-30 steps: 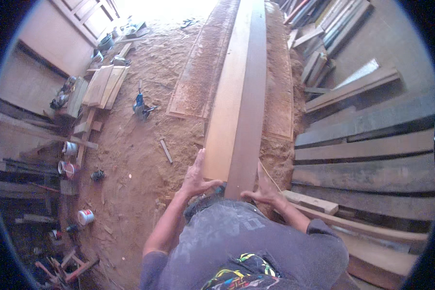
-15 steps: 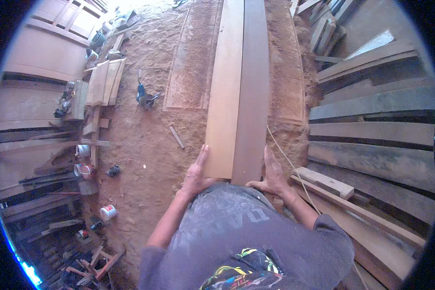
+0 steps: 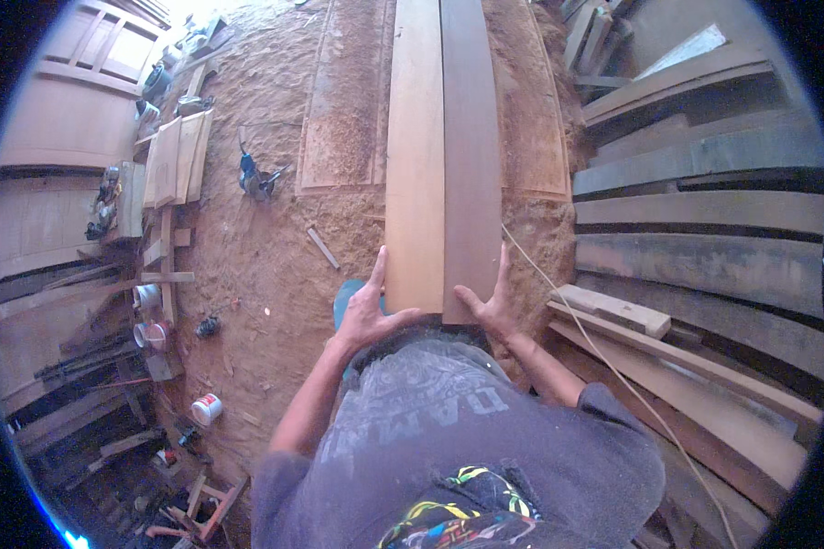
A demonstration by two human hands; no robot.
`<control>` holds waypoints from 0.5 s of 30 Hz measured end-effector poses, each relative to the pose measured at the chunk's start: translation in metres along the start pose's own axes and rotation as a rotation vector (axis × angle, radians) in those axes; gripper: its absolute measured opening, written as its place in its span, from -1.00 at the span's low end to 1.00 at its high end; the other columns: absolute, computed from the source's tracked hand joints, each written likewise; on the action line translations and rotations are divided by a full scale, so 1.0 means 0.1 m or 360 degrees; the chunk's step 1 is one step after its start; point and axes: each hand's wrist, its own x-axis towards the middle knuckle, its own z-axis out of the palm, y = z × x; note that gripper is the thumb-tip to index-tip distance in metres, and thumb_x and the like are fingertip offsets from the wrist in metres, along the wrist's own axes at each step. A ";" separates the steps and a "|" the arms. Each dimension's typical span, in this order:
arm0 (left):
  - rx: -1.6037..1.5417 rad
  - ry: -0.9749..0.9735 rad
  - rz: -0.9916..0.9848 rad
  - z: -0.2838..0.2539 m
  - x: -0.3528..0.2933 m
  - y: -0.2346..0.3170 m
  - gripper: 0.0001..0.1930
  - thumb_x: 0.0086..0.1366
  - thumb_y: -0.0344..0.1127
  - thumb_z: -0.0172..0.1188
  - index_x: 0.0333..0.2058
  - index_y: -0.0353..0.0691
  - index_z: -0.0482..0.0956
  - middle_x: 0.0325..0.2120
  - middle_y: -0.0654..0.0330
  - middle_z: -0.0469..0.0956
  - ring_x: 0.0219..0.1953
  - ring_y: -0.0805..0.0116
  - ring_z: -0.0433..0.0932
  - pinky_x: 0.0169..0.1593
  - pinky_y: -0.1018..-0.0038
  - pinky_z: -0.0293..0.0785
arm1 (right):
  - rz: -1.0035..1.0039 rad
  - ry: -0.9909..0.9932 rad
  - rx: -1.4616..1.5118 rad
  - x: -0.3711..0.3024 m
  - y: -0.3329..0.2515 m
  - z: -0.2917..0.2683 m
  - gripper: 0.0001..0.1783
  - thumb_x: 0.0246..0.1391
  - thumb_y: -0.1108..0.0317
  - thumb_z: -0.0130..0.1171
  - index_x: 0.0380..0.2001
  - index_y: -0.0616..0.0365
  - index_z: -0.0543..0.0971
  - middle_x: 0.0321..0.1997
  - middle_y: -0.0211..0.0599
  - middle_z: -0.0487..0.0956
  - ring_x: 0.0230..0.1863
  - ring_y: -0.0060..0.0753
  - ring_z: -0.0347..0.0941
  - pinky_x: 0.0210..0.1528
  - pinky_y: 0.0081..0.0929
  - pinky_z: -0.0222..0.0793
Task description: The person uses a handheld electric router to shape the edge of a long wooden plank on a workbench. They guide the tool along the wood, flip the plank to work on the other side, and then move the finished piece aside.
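Note:
Two long wooden boards run away from my body side by side, a pale yellowish board [image 3: 416, 165] on the left and a darker brown board [image 3: 471, 165] on the right. A thin dark seam parts them, and the brown one's near end reaches slightly closer to me. My left hand [image 3: 366, 309] clasps the pale board's near corner, fingers along its outer edge and thumb across its end. On the opposite side, my right hand [image 3: 494, 302] grips the brown board, its thumb on the top face and fingers along the outer edge. The undersides of the boards are hidden.
Sawdust covers the ground around a blue power tool [image 3: 258, 178] and a small wood strip [image 3: 322, 248]. Stacked planks [image 3: 696, 252] line the right side, where a pale cord [image 3: 604, 355] trails. At left stand a white bucket [image 3: 207, 409] and more timber [image 3: 178, 156].
My right thumb has moved from the brown board's end onto its top face. Both hands and the board ends sit higher in the picture, and the view has shifted slightly.

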 end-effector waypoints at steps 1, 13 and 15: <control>-0.0005 -0.0021 0.0054 -0.03 -0.01 -0.05 0.34 0.08 0.07 0.56 0.55 -0.24 -0.28 0.34 -0.27 0.36 0.38 -0.11 0.39 0.39 0.19 0.35 | 0.0035 -0.0007 -0.0010 0.00 -0.08 -0.02 0.35 0.06 0.12 0.53 0.58 0.14 -0.28 0.52 0.23 0.16 0.51 0.09 0.18 0.52 -0.06 0.12; -0.0655 -0.0479 0.0276 -0.52 0.20 -0.56 0.16 0.27 -0.06 0.47 0.56 -0.12 -0.25 0.38 -0.16 0.34 0.35 -0.06 0.44 0.37 0.12 0.39 | 0.0062 0.0280 -0.0616 -0.06 0.05 0.02 0.14 0.19 -0.11 0.38 0.55 0.15 -0.05 0.44 0.17 0.34 0.43 0.06 0.33 0.42 -0.11 0.26; -0.0730 -0.0306 0.0233 -0.51 0.18 -0.89 0.00 0.35 -0.13 0.41 0.55 -0.12 -0.10 0.31 -0.13 0.44 0.31 -0.02 0.48 0.30 0.13 0.48 | 0.0125 0.0336 -0.0820 -0.05 0.08 -0.01 0.08 0.22 -0.17 0.32 0.53 0.17 0.02 0.40 0.20 0.39 0.40 0.12 0.36 0.40 -0.10 0.28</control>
